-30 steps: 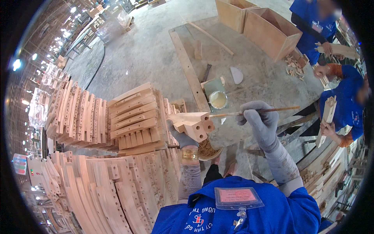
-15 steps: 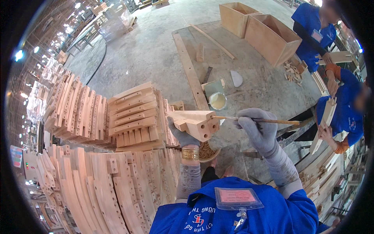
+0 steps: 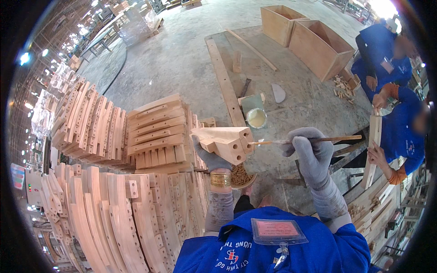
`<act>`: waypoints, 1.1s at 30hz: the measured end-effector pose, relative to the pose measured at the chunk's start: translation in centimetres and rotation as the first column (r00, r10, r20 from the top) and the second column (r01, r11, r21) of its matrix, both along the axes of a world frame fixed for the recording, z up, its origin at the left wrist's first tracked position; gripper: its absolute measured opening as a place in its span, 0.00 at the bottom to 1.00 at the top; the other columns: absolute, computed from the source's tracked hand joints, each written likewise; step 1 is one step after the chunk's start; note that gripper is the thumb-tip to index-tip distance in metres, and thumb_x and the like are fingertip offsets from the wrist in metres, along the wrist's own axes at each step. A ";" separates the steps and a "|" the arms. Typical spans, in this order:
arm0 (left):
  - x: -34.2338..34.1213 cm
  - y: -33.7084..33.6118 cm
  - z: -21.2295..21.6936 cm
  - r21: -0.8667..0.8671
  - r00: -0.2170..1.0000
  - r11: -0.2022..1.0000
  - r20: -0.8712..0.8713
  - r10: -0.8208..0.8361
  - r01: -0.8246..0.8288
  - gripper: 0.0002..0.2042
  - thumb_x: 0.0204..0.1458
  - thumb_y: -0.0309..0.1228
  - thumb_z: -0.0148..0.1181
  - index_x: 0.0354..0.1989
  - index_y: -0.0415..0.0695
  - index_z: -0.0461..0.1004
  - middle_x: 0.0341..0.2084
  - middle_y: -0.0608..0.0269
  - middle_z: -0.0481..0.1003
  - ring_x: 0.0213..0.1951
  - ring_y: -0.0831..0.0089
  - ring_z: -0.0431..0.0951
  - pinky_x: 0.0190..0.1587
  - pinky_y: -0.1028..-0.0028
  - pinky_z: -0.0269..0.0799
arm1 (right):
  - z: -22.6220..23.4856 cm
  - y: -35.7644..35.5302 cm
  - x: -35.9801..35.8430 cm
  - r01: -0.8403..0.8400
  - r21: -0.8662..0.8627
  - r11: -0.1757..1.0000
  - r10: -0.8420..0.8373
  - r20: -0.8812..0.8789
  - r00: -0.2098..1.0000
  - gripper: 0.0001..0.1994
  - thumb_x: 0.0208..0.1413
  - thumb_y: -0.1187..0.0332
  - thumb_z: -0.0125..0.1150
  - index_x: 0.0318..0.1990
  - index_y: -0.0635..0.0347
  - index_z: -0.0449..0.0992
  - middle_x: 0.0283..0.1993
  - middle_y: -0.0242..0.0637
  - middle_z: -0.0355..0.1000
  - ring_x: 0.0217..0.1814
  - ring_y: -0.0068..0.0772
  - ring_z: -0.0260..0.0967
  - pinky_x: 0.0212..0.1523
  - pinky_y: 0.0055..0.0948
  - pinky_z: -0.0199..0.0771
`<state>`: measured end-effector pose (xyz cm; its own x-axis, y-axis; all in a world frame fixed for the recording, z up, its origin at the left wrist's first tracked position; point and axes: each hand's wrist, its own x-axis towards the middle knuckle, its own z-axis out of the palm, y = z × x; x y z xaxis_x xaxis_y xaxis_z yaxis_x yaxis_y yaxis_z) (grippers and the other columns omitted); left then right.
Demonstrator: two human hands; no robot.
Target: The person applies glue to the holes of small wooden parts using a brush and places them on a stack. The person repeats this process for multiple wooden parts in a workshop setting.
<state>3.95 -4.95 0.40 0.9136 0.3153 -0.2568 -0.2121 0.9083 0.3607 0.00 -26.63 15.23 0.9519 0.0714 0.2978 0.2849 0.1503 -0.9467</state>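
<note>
Wooden block [image 3: 226, 142], a pale wedge-shaped piece with round holes drilled in its end face, is being held up in front of the person's chest, above the concrete floor [image 3: 182, 59]. The left hand [image 3: 210, 157], in a grey glove, is gripping the block from below and behind, with gold bangles [image 3: 221, 179] sitting on the wrist. The right hand [image 3: 312, 152], also gloved in grey, is closing around a thin brush [image 3: 305, 140], whose light tip is touching the block's end face just beside the holes.

Just beyond the block on the floor, a small round cup [image 3: 256, 118] of pale glue is standing. Below the block, a shallow bowl of short wooden dowels [image 3: 240, 175] is lying close to the person's knees. To the left, stacks of curved wooden parts [image 3: 114, 132] are piling up in rows, and more of them are lying flat nearer the person.

Two open wooden crates [image 3: 314, 41] are standing farther off on the floor. At the right edge, co-workers in blue jackets [image 3: 400, 123] are handling a wooden slat [image 3: 373, 141].
</note>
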 end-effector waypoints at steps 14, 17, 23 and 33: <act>0.1 0.7 -0.6 -0.035 0.999 0.999 0.031 0.014 -0.013 0.29 0.52 0.58 0.45 0.55 0.50 0.64 0.50 0.58 0.68 0.50 0.58 0.71 0.52 0.55 0.70 | 0.5 0.5 0.7 0.041 -0.432 0.901 0.137 0.373 0.917 0.05 0.47 0.75 0.64 0.31 0.63 0.73 0.23 0.38 0.73 0.22 0.31 0.73 0.22 0.24 0.71; 0.0 0.6 -0.2 -0.007 1.000 1.000 0.006 0.027 -0.027 0.28 0.52 0.57 0.46 0.55 0.50 0.64 0.50 0.57 0.68 0.51 0.58 0.70 0.52 0.55 0.70 | 1.0 0.8 1.0 0.063 -0.426 0.903 0.142 0.433 0.890 0.06 0.47 0.75 0.64 0.31 0.63 0.73 0.23 0.39 0.73 0.21 0.31 0.73 0.22 0.25 0.71; 0.0 0.4 0.7 -0.006 1.000 1.000 -0.008 0.026 -0.026 0.29 0.53 0.57 0.43 0.56 0.50 0.63 0.51 0.58 0.68 0.52 0.58 0.69 0.53 0.57 0.69 | 0.6 0.4 0.6 0.073 -0.437 0.897 0.126 0.410 0.903 0.05 0.47 0.75 0.63 0.31 0.63 0.73 0.24 0.39 0.74 0.22 0.33 0.74 0.22 0.26 0.71; 0.7 2.0 -1.0 0.057 0.996 0.995 -0.027 0.085 -0.083 0.27 0.52 0.55 0.47 0.52 0.47 0.64 0.46 0.57 0.69 0.48 0.58 0.71 0.48 0.57 0.72 | -1.1 1.1 1.1 0.095 -0.068 0.993 -0.095 -0.006 0.995 0.04 0.55 0.75 0.55 0.36 0.67 0.73 0.22 0.34 0.71 0.26 0.17 0.69 0.28 0.22 0.69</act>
